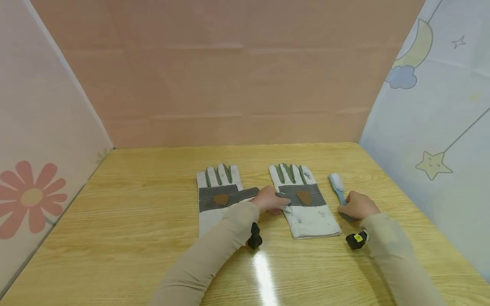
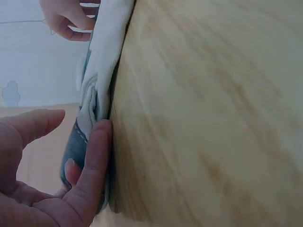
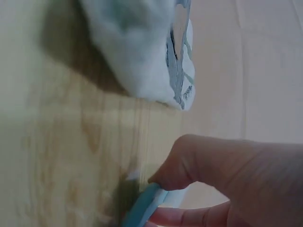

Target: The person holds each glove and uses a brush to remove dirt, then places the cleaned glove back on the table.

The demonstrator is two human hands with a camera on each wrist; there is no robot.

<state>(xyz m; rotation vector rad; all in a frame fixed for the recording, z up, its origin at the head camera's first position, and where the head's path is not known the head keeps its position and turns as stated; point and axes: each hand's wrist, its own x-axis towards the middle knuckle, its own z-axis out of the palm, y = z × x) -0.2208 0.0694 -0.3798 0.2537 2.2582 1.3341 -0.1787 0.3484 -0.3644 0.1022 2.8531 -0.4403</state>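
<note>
Two white work gloves with grey bands and brown patches lie on the wooden table, fingers pointing away. My left hand (image 1: 268, 200) is between the left glove (image 1: 208, 221) and the right glove (image 1: 311, 219), at the right glove's thumb side. In the left wrist view, fairly straight fingers (image 2: 94, 161) touch that glove's edge, and the thumb stands apart from it. To the right of the gloves, my right hand (image 1: 359, 206) pinches the handle of a light blue brush (image 1: 336, 183) with white bristles. Thumb and finger grip its blue handle (image 3: 144, 205) in the right wrist view.
The wooden table (image 1: 126, 212) reaches a plain pinkish back wall (image 1: 229, 93). Side panels carry a flower print (image 1: 32, 197) on the left and a star print (image 1: 434, 165) on the right. Black wrist cameras are worn on both wrists.
</note>
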